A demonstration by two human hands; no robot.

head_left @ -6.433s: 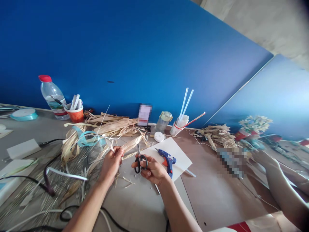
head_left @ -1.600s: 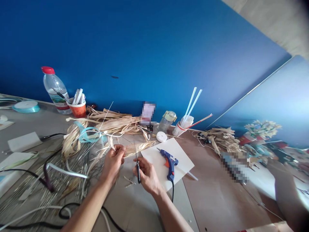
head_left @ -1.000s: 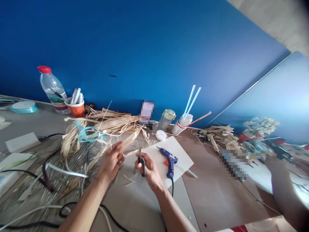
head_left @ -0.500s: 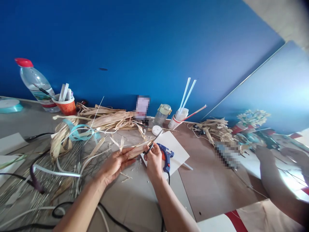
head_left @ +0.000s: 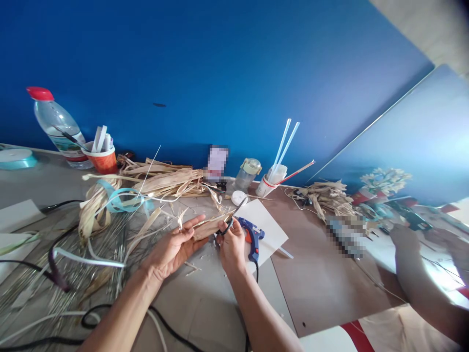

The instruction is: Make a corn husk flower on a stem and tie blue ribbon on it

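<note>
A pale dried husk strip [head_left: 209, 229] lies across the fingers of my left hand [head_left: 175, 248], whose fingers are spread and palm turned up beneath it. Dark scissors [head_left: 237, 208] are gripped in my right hand [head_left: 232, 243], blades pointing up and away to the right. The strip's right end meets the scissors; my right fingers partly hide the handles. Just right of that hand, a blue glue gun [head_left: 254, 238] rests on a white sheet [head_left: 274, 235].
Dried husks [head_left: 168, 181] lie along the wall behind my hands. Wires and cords cover the left side. A clear jar [head_left: 247, 175] and a cup with glue sticks [head_left: 266, 187] stand behind. Another person's arm [head_left: 414, 274] is at far right.
My left fingers have opened from their pinch on the husk strip and spread out beneath it. The scissors have tilted more upright in my right hand.
</note>
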